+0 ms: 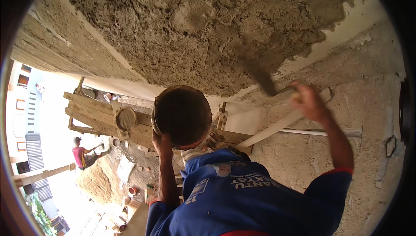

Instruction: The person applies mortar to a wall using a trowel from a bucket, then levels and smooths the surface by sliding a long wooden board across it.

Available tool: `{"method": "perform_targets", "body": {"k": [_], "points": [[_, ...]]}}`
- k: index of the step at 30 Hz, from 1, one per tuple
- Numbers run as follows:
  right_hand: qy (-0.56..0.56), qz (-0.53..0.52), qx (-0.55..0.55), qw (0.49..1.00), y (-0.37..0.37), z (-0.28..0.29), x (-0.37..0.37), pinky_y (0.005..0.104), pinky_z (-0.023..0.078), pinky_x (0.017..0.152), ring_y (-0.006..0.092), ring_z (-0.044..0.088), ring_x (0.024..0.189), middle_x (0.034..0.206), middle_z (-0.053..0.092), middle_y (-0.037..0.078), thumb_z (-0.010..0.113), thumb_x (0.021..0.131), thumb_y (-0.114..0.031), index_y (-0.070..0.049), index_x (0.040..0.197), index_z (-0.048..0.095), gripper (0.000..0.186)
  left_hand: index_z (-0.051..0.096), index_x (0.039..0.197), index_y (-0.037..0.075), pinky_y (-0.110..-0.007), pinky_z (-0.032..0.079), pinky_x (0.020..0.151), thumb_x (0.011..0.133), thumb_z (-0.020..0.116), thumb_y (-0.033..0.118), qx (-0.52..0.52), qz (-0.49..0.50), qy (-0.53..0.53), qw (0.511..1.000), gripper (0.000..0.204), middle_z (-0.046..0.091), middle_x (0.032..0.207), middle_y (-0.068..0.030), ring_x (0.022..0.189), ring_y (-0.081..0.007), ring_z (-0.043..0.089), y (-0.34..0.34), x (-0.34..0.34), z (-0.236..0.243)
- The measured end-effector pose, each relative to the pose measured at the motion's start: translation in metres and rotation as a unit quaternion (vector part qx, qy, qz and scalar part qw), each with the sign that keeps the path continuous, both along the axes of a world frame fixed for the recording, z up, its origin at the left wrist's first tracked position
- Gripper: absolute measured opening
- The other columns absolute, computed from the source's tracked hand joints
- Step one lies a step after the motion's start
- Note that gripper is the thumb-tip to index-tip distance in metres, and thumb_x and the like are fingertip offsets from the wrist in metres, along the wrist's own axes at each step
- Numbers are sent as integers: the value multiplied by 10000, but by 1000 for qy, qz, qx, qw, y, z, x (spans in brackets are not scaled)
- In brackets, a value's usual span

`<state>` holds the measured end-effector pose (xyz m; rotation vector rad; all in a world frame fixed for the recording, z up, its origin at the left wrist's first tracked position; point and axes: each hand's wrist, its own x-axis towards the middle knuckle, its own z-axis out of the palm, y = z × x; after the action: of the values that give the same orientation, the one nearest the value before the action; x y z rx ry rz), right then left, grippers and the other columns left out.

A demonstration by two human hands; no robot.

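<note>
My left hand (162, 145) grips the rim of a dark mortar bucket (182, 115), tilted toward me below the wall in front of me. My right hand (310, 101) is closed on the handle of a trowel (264, 80), whose blade, blurred at its tip, is against or just beside rough wet plaster (199, 27) on the wall. A smoother pale band (329, 32) borders the right edge of the plaster.
Wooden scaffold planks (86, 106) hold a round mortar-crusted container (126, 119). A diagonal board (277, 123) leans at the right. Far below, a person in a pink top (80, 154) works near a sand pile (93, 179), with scattered buckets (132, 190).
</note>
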<state>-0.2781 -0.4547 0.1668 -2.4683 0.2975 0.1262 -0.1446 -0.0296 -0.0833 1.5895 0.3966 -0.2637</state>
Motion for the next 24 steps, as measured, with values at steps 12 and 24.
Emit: {"method": "perform_targets", "body": {"k": [12,24], "points": [[-91,11,2,996,-39,-232,102,359,504,618,235,635,661,813,649,167,623,778,-181,-56,1199,555,445,350,1371,59,-266,477,681,704,595,76,5,29,-44,999,710,584,1071,-54,812,-140,570,23,-10,40],[-152,-32,-112,981,-97,-94,28,377,508,651,267,653,742,833,648,148,627,770,-147,-66,1104,603,345,568,1036,52,-255,396,593,749,585,186,31,71,69,995,317,535,808,-12,659,-84,477,64,-3,-26]]}}
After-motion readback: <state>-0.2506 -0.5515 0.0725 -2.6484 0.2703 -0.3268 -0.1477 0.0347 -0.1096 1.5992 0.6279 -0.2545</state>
